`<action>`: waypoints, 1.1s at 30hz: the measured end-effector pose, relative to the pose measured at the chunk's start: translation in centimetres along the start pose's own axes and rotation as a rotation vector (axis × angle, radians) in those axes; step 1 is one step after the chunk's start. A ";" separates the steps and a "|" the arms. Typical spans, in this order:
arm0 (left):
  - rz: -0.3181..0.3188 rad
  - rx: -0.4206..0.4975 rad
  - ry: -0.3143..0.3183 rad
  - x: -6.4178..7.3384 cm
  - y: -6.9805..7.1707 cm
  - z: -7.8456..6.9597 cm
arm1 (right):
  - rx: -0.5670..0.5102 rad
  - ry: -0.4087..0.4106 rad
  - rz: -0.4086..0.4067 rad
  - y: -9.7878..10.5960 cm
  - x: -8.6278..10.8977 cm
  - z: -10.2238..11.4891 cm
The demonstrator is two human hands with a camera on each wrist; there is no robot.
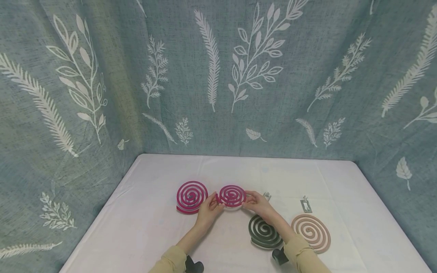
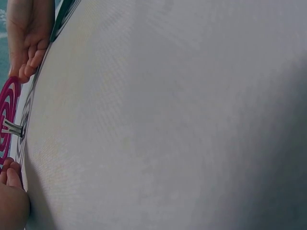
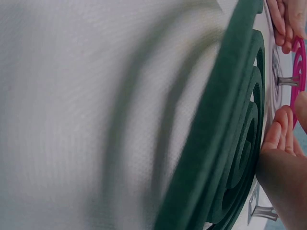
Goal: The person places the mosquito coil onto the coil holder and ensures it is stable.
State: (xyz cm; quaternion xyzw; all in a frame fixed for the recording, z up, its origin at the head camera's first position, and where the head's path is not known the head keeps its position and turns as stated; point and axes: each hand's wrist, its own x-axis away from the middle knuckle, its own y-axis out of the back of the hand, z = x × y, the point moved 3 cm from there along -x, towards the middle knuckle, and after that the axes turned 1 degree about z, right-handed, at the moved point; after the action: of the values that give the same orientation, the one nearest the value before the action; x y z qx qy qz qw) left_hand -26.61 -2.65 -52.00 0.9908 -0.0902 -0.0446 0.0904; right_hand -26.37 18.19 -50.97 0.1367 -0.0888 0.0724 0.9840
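Observation:
A pink mosquito coil (image 1: 231, 195) is held up between both hands above the white table. My left hand (image 1: 207, 213) pinches its left edge with thumb and fingers. On the opposite edge, my right hand (image 1: 260, 206) pinches the rim. A metal stand (image 2: 12, 128) sits at the middle of this coil, on its underside, in the left wrist view; the right wrist view shows the stand (image 3: 288, 81) too. Just left of my left hand is a second pink coil (image 1: 192, 184). A dark green coil (image 1: 265, 228) lies below my right forearm.
A tan coil (image 1: 310, 230) lies at the right, partly behind the right sleeve. Beyond it is a flat metal stand (image 1: 306, 205), and another small stand (image 1: 267, 195) shows past my right hand. Patterned curtains (image 1: 225, 125) hang around the white table (image 1: 136, 212).

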 end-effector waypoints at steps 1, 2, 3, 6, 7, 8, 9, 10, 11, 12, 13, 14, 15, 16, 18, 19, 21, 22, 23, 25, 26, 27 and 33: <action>-0.001 0.000 0.000 0.0 0.0 0.0 | 0.000 -0.002 -0.001 0.0 0.0 0.0; -0.002 0.001 0.002 0.0 0.0 0.0 | 0.000 -0.003 -0.002 0.0 0.0 0.0; -0.003 0.002 0.002 0.0 0.0 0.0 | 0.000 -0.004 -0.003 0.0 0.0 0.0; -0.004 -0.005 0.000 -0.1 0.0 0.0 | -0.002 -0.005 -0.004 0.0 0.0 0.0; -0.004 -0.007 0.000 -0.1 0.0 0.1 | -0.003 -0.004 -0.003 0.0 0.0 0.1; -0.003 -0.007 0.000 -0.1 0.0 0.1 | -0.003 -0.003 -0.004 0.0 0.0 0.1; -0.003 -0.007 0.000 -0.1 -0.1 0.1 | -0.004 -0.002 -0.004 0.0 0.0 0.1; -0.004 -0.005 0.000 -0.2 -0.1 0.2 | -0.005 -0.001 -0.005 0.0 0.0 0.1; -0.003 -0.004 0.000 -0.2 -0.1 0.2 | -0.005 -0.002 -0.006 0.0 0.0 0.1; -0.004 0.001 0.003 -0.2 -0.1 0.2 | -0.004 -0.001 -0.006 0.0 0.0 0.1; -0.003 0.003 0.005 -0.2 -0.1 0.3 | -0.004 -0.002 -0.007 -0.1 0.0 0.1; -0.003 0.005 0.006 -0.2 -0.1 0.3 | -0.002 -0.002 -0.008 0.0 0.1 0.1; -0.002 0.005 0.008 -0.2 -0.1 0.3 | -0.002 -0.003 -0.008 0.0 0.1 0.1; -0.001 0.007 0.009 -0.2 -0.1 0.3 | 0.000 -0.003 -0.008 0.0 0.1 0.1; 0.002 0.006 0.007 -0.2 -0.1 0.3 | 0.005 -0.001 -0.008 0.0 0.1 0.1; 0.004 0.004 0.004 -0.2 -0.1 0.2 | 0.007 -0.001 -0.008 0.0 0.1 0.1; 0.004 0.012 0.002 -0.1 -0.1 0.1 | 0.008 -0.001 -0.007 0.0 0.0 0.0; 0.004 0.016 0.000 -0.1 -0.1 0.1 | 0.007 0.000 -0.006 0.0 0.0 0.0; 0.004 0.020 -0.002 -0.1 -0.1 0.0 | 0.003 0.002 -0.006 0.0 -0.1 0.0; 0.003 0.028 -0.003 0.0 0.0 0.0 | -0.003 0.005 -0.004 0.0 -0.1 -0.1; 0.002 0.031 -0.001 0.0 0.0 0.0 | -0.007 0.007 -0.003 0.0 -0.2 -0.1; 0.002 0.032 -0.001 0.0 0.0 0.0 | -0.009 0.007 -0.003 0.0 -0.2 -0.1; -0.001 0.002 0.003 -0.1 0.0 0.1 | 0.001 -0.003 -0.005 0.0 -0.1 -0.2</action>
State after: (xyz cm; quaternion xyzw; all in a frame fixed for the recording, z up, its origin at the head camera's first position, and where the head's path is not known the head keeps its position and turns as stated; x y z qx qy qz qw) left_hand -26.68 -2.63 -52.12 0.9910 -0.0896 -0.0431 0.0896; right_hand -26.48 18.20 -51.18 0.1376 -0.0901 0.0696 0.9839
